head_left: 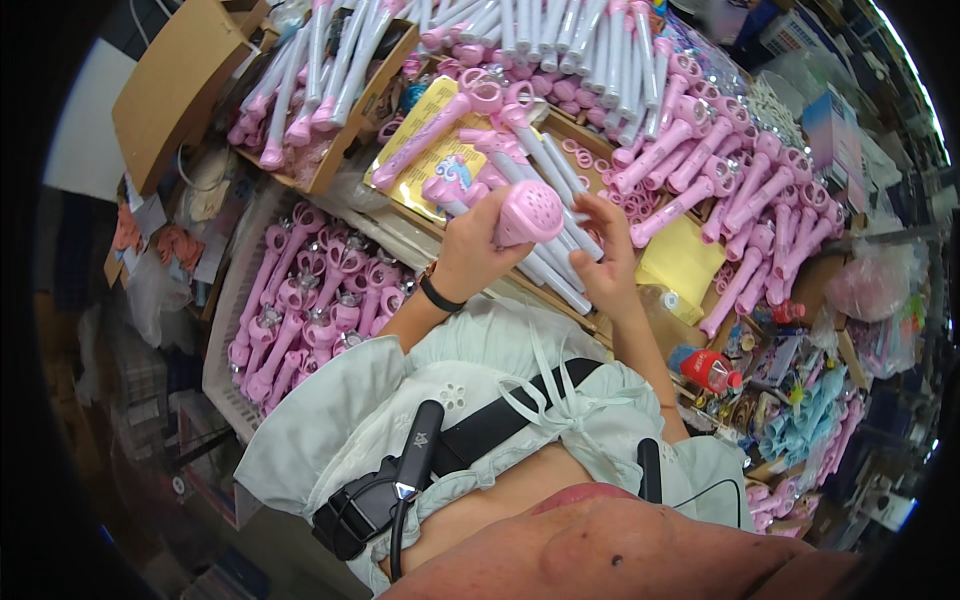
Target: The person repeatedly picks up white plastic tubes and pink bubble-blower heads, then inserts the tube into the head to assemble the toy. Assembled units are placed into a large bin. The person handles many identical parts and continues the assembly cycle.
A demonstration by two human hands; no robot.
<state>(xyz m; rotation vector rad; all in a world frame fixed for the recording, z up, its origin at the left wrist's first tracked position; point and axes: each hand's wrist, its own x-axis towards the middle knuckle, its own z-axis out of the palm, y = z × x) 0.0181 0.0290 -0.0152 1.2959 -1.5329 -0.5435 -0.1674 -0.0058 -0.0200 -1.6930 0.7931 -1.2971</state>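
Where the left of the workplace is reached, a pale plastic crate is filled with pink toy wands, apparently gathered there so that they are contained. To the right, a perforated pink toy microphone is held by the left hand, its fingers wrapped around the piece; the holed dome is turned upward, probably so that it is kept in plain sight. It is nested in the left grip and placed just left of the right hand — a narrow gap is seen between them. The right hand's fingers are loosely curled and spread, with nothing visibly pinched; whether the silvery tubes beneath are touched cannot be told. Farther right, yellow sheets are laid near its wrist, and more wands are heaped beyond — perhaps for easy access.
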